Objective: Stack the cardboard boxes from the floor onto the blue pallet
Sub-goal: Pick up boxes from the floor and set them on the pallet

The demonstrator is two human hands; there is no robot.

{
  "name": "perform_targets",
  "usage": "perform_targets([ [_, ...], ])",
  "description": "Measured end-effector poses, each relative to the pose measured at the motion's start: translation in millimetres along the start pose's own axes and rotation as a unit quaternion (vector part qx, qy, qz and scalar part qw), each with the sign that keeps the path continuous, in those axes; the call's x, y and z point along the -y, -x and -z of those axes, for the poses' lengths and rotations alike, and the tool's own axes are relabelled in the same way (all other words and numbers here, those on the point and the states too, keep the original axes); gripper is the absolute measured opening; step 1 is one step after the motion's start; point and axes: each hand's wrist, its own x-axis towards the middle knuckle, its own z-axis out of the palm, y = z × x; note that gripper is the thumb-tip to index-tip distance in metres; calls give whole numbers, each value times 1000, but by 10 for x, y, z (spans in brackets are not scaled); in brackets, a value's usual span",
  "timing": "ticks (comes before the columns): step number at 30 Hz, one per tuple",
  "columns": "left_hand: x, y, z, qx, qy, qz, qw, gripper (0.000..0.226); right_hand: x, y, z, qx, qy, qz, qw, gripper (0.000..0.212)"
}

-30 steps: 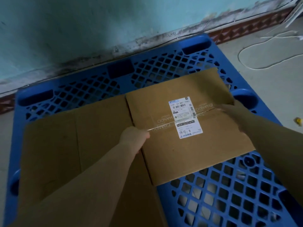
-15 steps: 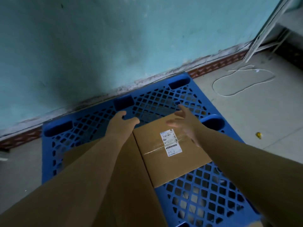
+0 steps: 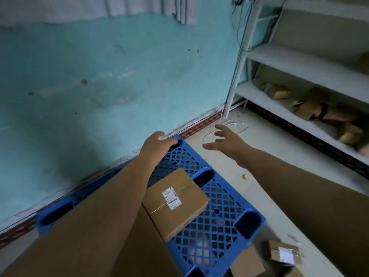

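A blue lattice pallet (image 3: 217,220) lies on the floor against the turquoise wall. On it rests a cardboard box with a white label (image 3: 175,202); a second, larger box (image 3: 139,246) sits to its left, mostly hidden by my left forearm. My left hand (image 3: 156,143) hovers over the pallet's far corner, fingers loosely curled, holding nothing. Above the floor to the right of the pallet, my right hand (image 3: 225,141) is raised with fingers spread and empty. Two more cardboard boxes, a plain one (image 3: 248,263) and a labelled one (image 3: 283,254), lie on the floor at the pallet's near right corner.
White metal shelving (image 3: 299,64) stands at the right with crumpled cardboard (image 3: 311,105) on its low shelf. A white cable (image 3: 225,128) loops on the floor near the wall corner. A small yellow object (image 3: 244,176) lies on the floor beside the pallet.
Both hands have let go of the labelled box and lifted away from it. The view has pulled back and swung right, bringing the shelving and floor boxes into sight.
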Motion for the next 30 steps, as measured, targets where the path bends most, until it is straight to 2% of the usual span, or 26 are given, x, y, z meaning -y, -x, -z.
perform_targets([
  [3, -385, 329, -62, 15, 17, -34, 999, 55, 228, 493, 377, -55, -14, 14, 998, 86],
  [6, -703, 699, -195, 65, 36, -66, 995, 52, 389, 1010, 616, -115, -52, 27, 992, 83],
  [7, -785, 836, -263, 88, 44, -68, 993, 44, 399, 1186, 672, -135, -70, 30, 988, 82],
  [9, -905, 1100, -404, 130, 61, -73, 987, 13, 364, 1538, 757, -170, -95, 33, 980, 80],
  [12, -1046, 1431, -630, 199, 57, -108, 972, 6, 237, 2047, 892, -218, -107, 26, 970, 80],
  [15, -1126, 1747, -846, 254, 47, -157, 953, 26, 98, 2547, 1057, -271, -138, 14, 953, 78],
  [20, -1153, 2248, -1188, 323, 13, -199, 925, 46, -195, 3315, 1264, -347, -158, -7, 924, 81],
  [30, -1027, 3230, -1960, 424, -48, -243, 871, 49, -834, 4677, 1543, -469, -189, -50, 861, 80],
])
